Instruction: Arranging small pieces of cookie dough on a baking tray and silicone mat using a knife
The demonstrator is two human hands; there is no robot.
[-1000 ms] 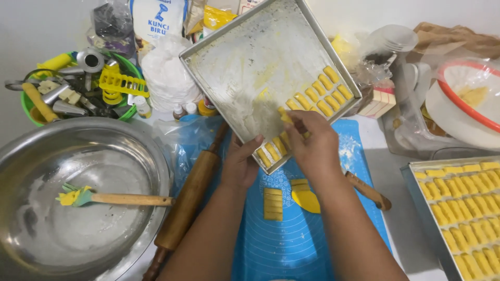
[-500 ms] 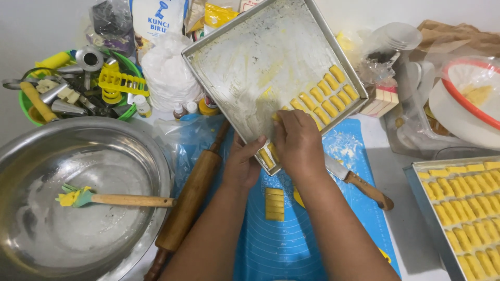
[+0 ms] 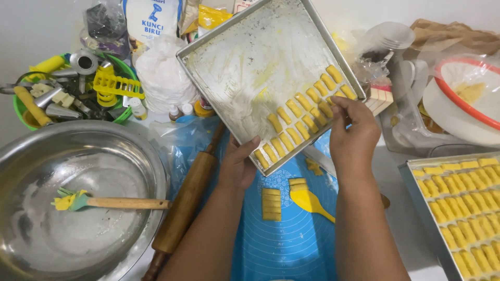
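The baking tray point(image 3: 250, 62) is thin metal, dull grey and smeared with a streaky, greasy film; the dough pieces point(image 3: 304, 117) on it look soft, matt and yellow. The big bowl point(image 3: 78, 156) is brushed steel, faintly shiny and dusted with a floury haze. The rolling pin point(image 3: 185, 203) is smooth brown wood, as is the handle of the brush point(image 3: 104, 202), whose bristles look like soft plastic. The mat point(image 3: 286, 244) is blue, smooth and slightly glossy, like silicone. The green basket point(image 3: 122, 112) is shiny plastic
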